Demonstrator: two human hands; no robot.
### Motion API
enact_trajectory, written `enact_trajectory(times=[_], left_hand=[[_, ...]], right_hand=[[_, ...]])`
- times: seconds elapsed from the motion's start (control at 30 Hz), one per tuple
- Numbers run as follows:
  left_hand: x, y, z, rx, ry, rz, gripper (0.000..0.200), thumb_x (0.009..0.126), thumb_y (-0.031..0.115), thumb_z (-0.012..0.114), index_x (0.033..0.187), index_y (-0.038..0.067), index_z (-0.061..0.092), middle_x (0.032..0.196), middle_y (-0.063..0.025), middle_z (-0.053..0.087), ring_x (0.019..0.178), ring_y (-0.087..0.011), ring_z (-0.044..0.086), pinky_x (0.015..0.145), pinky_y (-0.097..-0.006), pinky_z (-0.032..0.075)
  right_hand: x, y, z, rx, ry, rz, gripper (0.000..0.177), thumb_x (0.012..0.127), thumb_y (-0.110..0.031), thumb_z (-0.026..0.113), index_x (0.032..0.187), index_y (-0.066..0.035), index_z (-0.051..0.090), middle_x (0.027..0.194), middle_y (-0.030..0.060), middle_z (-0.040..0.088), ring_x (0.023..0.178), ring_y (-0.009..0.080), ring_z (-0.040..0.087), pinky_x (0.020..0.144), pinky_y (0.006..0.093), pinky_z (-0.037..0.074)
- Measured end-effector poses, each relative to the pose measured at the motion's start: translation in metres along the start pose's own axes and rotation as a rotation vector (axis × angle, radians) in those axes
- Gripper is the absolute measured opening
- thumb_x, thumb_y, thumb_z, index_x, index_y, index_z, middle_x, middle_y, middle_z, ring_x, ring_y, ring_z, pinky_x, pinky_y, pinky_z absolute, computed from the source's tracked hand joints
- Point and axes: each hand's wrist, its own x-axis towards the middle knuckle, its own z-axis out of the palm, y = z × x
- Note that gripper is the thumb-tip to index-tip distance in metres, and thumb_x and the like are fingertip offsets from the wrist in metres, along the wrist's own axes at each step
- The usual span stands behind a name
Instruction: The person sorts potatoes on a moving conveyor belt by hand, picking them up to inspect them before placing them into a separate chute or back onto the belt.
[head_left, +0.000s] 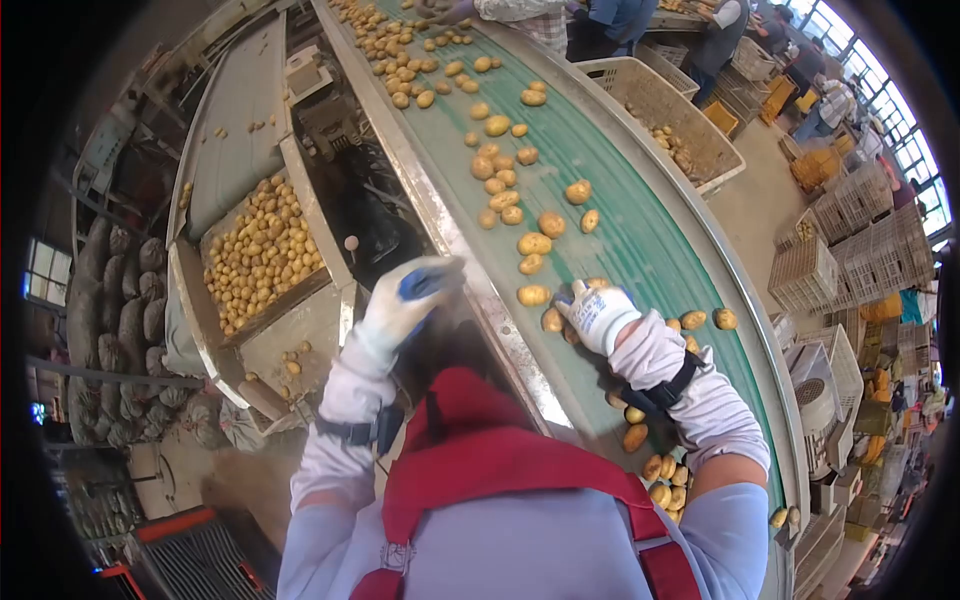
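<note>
My right hand (pixel 598 318), in a white glove with blue coating, is over the green conveyor belt (pixel 655 255). Its fingers are apart and reach down among the potatoes. One potato (pixel 553 319) lies against its thumb side, and another potato (pixel 597 283) shows just beyond the fingers. I see no potato gripped in it, though the palm is hidden. My left hand (pixel 412 300), gloved the same way, is raised beside the belt's metal edge (pixel 490 300). Its fingers are slightly blurred and stretched toward the belt, apart from the thumb, with nothing visible in them.
Many loose potatoes (pixel 497 125) are spread along the belt. To the left, a metal bin (pixel 335 290) holds a potato heap below a second conveyor (pixel 240 110). Across the belt stands a plastic crate (pixel 720 155) with potatoes. A co-worker's gloved hand (pixel 440 12) is at the far end.
</note>
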Motion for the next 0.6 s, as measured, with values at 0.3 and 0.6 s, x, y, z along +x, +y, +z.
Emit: enact_trajectory(times=[0.3, 0.6], left_hand=[[0.143, -0.047, 0.067, 1.485, -0.323, -0.175, 0.041, 0.079, 0.029, 0.073, 0.111, 0.009, 0.058, 0.107, -0.0179, 0.066, 0.104, -0.0328, 0.063, 0.088, -0.0414, 0.051], [0.132, -0.025, 0.061, 1.179, -0.312, 0.282, 0.032, 0.083, 0.013, 0.061, 0.116, 0.014, 0.064, 0.115, -0.0168, 0.059, 0.101, -0.0369, 0.063, 0.087, -0.0414, 0.051]], right_hand=[[-0.058, -0.014, 0.041, 0.059, 0.073, 0.083, 0.031, 0.096, -0.027, 0.044, 0.117, -0.009, 0.058, 0.105, 0.0161, 0.065, 0.088, 0.0339, 0.068, 0.075, 0.0455, 0.053], [-0.123, 0.036, 0.068, 2.06, 0.199, -0.068, 0.048, 0.085, -0.019, 0.067, 0.128, -0.001, 0.053, 0.088, 0.0106, 0.066, 0.064, 0.0181, 0.064, 0.049, 0.0248, 0.048]])
